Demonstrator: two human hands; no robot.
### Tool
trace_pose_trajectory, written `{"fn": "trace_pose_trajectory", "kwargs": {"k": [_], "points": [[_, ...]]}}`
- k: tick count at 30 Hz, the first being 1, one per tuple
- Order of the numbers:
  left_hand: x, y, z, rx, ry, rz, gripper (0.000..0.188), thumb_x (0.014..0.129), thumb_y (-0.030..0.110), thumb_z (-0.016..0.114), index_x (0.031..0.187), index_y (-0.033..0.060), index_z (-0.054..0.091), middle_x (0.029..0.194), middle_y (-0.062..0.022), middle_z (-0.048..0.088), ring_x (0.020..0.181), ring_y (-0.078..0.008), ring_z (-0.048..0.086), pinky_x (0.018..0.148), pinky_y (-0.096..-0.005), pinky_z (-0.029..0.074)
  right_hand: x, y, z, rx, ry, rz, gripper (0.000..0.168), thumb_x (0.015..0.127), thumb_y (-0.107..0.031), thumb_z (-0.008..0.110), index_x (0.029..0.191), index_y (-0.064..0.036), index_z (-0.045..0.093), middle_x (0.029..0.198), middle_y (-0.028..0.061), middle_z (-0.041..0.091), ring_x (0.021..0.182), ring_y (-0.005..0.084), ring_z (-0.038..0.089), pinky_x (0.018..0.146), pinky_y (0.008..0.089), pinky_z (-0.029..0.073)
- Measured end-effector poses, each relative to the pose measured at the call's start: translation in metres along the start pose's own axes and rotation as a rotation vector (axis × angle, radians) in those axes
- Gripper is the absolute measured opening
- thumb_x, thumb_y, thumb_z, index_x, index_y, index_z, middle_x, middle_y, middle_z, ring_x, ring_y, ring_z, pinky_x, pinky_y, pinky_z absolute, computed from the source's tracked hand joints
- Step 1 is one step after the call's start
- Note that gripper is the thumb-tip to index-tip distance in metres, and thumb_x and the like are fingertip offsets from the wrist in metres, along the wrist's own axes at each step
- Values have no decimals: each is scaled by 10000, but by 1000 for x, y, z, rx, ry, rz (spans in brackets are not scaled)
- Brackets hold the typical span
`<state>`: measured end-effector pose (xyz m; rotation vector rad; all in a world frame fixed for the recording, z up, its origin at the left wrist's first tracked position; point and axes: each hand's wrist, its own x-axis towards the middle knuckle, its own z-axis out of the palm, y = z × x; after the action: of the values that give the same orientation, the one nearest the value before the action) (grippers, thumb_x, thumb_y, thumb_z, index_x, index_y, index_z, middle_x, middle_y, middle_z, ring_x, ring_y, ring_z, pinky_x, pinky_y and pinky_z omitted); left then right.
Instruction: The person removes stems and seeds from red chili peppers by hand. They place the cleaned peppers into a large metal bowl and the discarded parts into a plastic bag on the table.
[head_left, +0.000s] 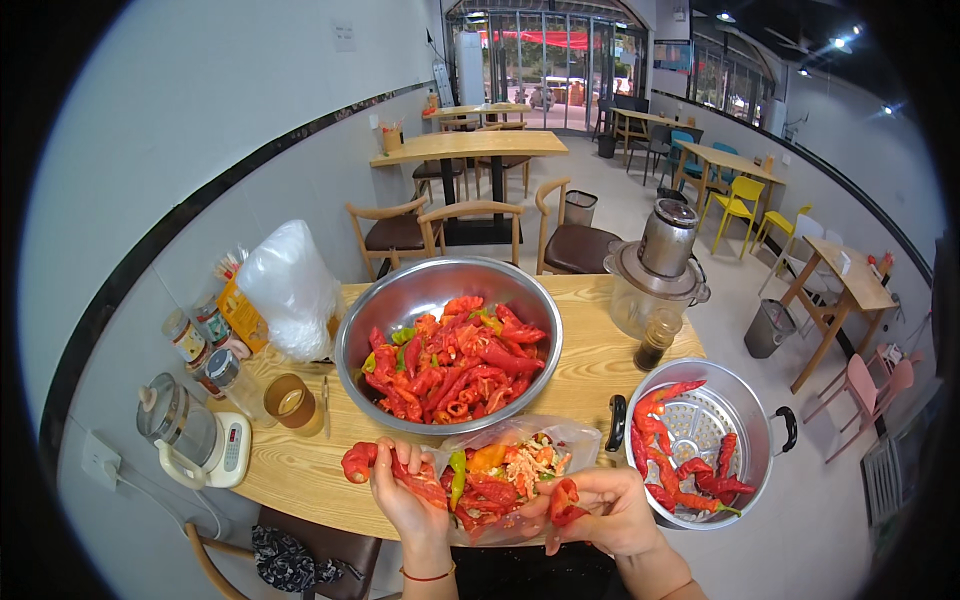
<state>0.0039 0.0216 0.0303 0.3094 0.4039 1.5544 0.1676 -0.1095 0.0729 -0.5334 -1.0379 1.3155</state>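
My left hand is closed round red pepper pieces at the front edge of the table. In the fingers of my right hand is a torn piece of red pepper. Between and behind both hands lies a clear plastic bag holding red pepper scraps, pale seeds and a small green pepper. Beyond it stands a large steel bowl heaped with opened red peppers. To the right, a steamer pot with a perforated bottom holds several red peppers.
A food chopper and a glass jar of dark contents stand at the table's right. Leftward are a brown cup, a pen, a glass kettle, jars and a white plastic bag. Chairs and tables stand beyond.
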Motion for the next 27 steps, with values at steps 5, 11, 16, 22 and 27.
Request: {"fn": "trace_pose_trajectory", "kwargs": {"k": [5, 11, 16, 22, 27], "points": [[-22, 2, 5, 336, -182, -115, 99, 950, 138, 551, 950, 44, 519, 641, 51, 347, 552, -53, 340, 526, -204, 335, 4, 6, 2, -40, 299, 135, 279, 802, 145, 585, 1077, 109, 555, 1006, 292, 662, 799, 309, 705, 560, 336, 581], [-46, -6, 15, 779, -530, -47, 113, 867, 49, 662, 949, -7, 609, 772, -33, 627, 661, -64, 573, 603, -204, 456, 10, 19, -7, -330, 287, 134, 166, 857, 78, 638, 988, 33, 547, 931, 172, 696, 781, 168, 686, 623, 252, 550], [-41, -15, 15, 646, -475, -194, 76, 882, 40, 635, 921, -12, 595, 745, -12, 605, 644, -49, 535, 597, -192, 433, 6, 19, -18, -204, 239, 214, 183, 989, -100, 502, 1067, 47, 579, 861, 146, 681, 627, 141, 615, 583, 250, 506], [-39, -20, 7, 586, -464, -214, 62, 893, 47, 628, 891, 1, 586, 721, -3, 585, 609, -46, 506, 562, -192, 405, 6, 18, -19, -80, 205, 214, 177, 970, -81, 535, 1090, 40, 583, 875, 140, 680, 647, 139, 626, 584, 242, 506], [-39, -21, 5, 587, -432, -195, 62, 899, 32, 613, 858, 16, 569, 717, -4, 574, 594, -49, 494, 539, -196, 392, 6, 20, -18, -84, 209, 202, 140, 928, -36, 593, 1050, 33, 581, 889, 147, 681, 670, 152, 640, 571, 243, 510]]}}
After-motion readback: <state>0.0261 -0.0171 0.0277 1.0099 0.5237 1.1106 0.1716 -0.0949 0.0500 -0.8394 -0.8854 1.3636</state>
